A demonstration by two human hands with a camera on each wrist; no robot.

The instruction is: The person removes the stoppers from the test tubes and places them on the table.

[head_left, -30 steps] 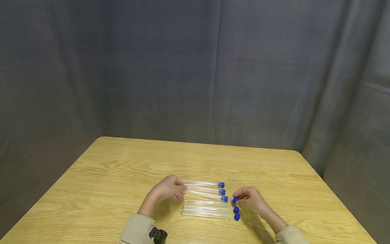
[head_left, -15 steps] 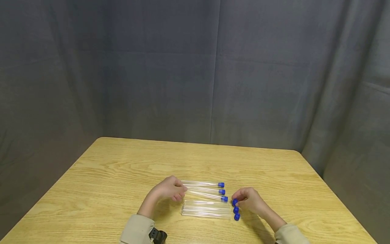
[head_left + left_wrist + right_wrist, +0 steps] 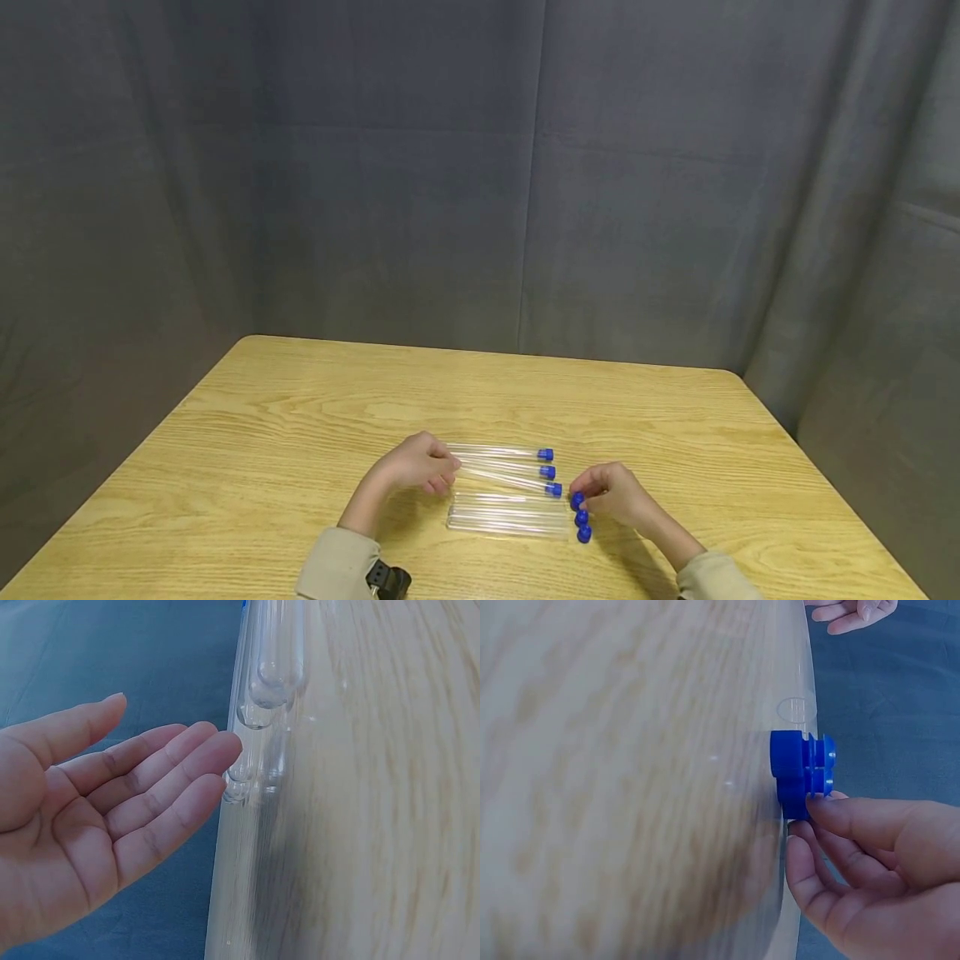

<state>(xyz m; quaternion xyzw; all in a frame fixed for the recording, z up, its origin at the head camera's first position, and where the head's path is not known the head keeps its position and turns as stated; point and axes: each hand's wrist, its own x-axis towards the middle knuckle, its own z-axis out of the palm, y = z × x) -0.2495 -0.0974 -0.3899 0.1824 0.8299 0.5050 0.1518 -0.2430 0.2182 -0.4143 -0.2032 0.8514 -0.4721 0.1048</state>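
My right hand (image 3: pixel 621 493) pinches a blue test tube cap (image 3: pixel 577 501) between thumb and fingers, low over the wood. Two more blue caps (image 3: pixel 582 525) stand in a row just in front of it; in the right wrist view, the caps (image 3: pixel 789 754) look close together. Across the table, my left hand (image 3: pixel 416 462) hovers by the rounded ends of three capped test tubes (image 3: pixel 495 471). Its fingers (image 3: pixel 176 806) are nearly straight, the thumb apart, with nothing between them. Several uncapped clear tubes (image 3: pixel 510 518) lie side by side nearer me, their right ends towards the caps.
All of it lies on a wood-grain table (image 3: pixel 360 392) with rounded far corners. Dark grey curtains (image 3: pixel 420 208) hang behind and on both sides. A black device (image 3: pixel 388 579) is strapped at the left wrist.
My right hand has drawn the pinched cap slightly nearer to me and to the left, closer to the other two caps. The left hand and the tubes look nearly unchanged.
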